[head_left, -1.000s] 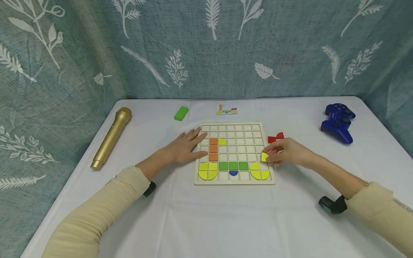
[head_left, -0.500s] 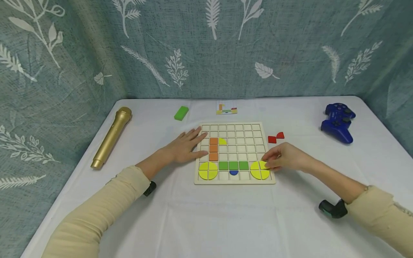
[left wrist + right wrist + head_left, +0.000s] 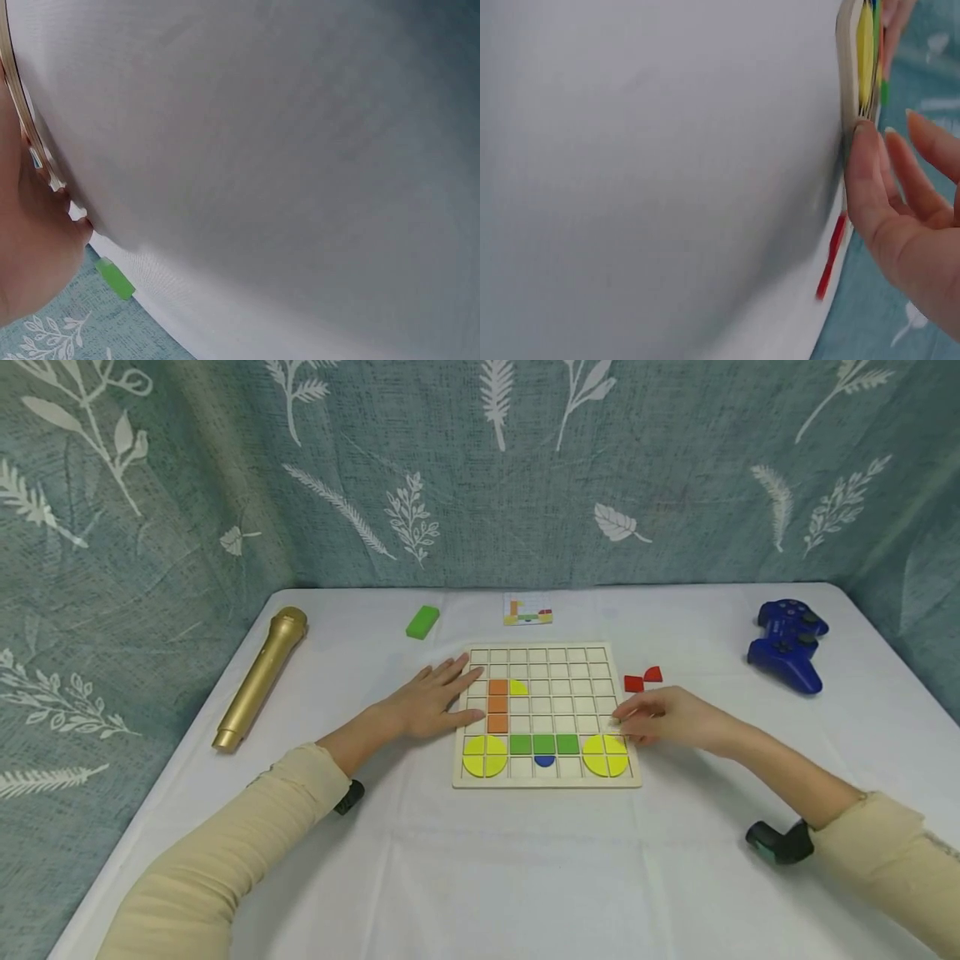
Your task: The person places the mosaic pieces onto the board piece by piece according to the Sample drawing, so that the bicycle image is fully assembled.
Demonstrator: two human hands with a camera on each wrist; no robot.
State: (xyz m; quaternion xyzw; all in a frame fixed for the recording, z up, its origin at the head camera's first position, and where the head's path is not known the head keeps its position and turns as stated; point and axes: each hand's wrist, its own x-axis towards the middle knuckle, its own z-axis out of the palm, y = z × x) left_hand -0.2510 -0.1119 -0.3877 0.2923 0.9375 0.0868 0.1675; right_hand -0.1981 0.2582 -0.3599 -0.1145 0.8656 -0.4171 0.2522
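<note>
A pale wooden grid board [image 3: 540, 658] lies mid-table. My left hand [image 3: 431, 703] rests spread on its left edge. At the right edge hovers my right hand [image 3: 667, 720], thumb and fingertips close above the right yellow disc [image 3: 596, 766] of quarter pieces. In the right wrist view that hand [image 3: 922, 255] has its fingers apart with no piece visible between them; its thumb is at the board's edge. The board also carries orange squares [image 3: 497, 705], a yellow quarter piece [image 3: 517, 688], green squares [image 3: 543, 744], a blue half-round piece [image 3: 544, 761] and a left yellow disc [image 3: 475, 766].
Beyond the right hand lie a red square [image 3: 633, 683] and a red quarter piece [image 3: 653, 674]. A pattern card [image 3: 528, 609] and green block [image 3: 423, 622] are behind the board. A gold microphone [image 3: 262, 681] lies left, a blue game controller [image 3: 787, 646] right.
My right hand has set a yellow quarter piece into the right disc, let it go and lifted slightly up and away. The left hand has stayed on the board.
</note>
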